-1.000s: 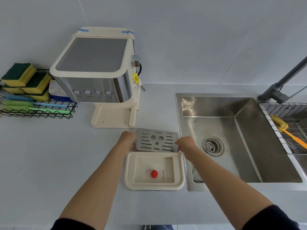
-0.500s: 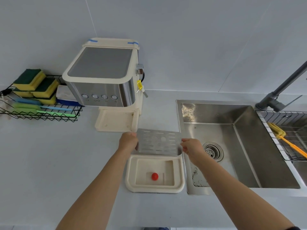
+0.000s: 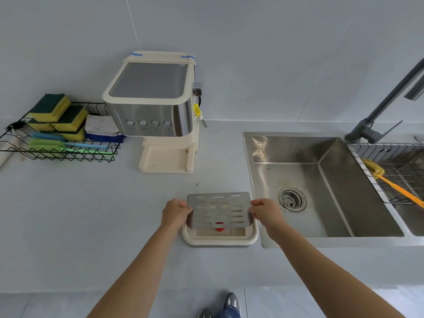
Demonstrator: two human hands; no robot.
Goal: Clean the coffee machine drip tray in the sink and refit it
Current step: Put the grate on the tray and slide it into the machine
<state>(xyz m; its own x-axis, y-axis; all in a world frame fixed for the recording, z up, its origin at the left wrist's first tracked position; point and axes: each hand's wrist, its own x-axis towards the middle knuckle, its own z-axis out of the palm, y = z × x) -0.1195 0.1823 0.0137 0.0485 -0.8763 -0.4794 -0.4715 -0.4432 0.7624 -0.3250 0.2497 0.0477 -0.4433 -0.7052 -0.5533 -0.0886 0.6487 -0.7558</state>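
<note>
On the grey counter point(image 3: 91, 214) beside the sink point(image 3: 298, 154), your left hand point(image 3: 175, 213) and right hand point(image 3: 266, 212) pinch the metal grate point(image 3: 219, 210) by its ends above the cream drip tray point(image 3: 220, 241) (red knob point(image 3: 219, 229) inside), so carry it sinkward next.

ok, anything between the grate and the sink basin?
Nothing visible. The left hand and right hand hold the grate over the drip tray; the sink lies just right, with only its drain strainer inside.

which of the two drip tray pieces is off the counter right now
The slotted metal grate, gripped at its side edges by the left hand and right hand; the cream tray base rests on the counter below it.
</note>
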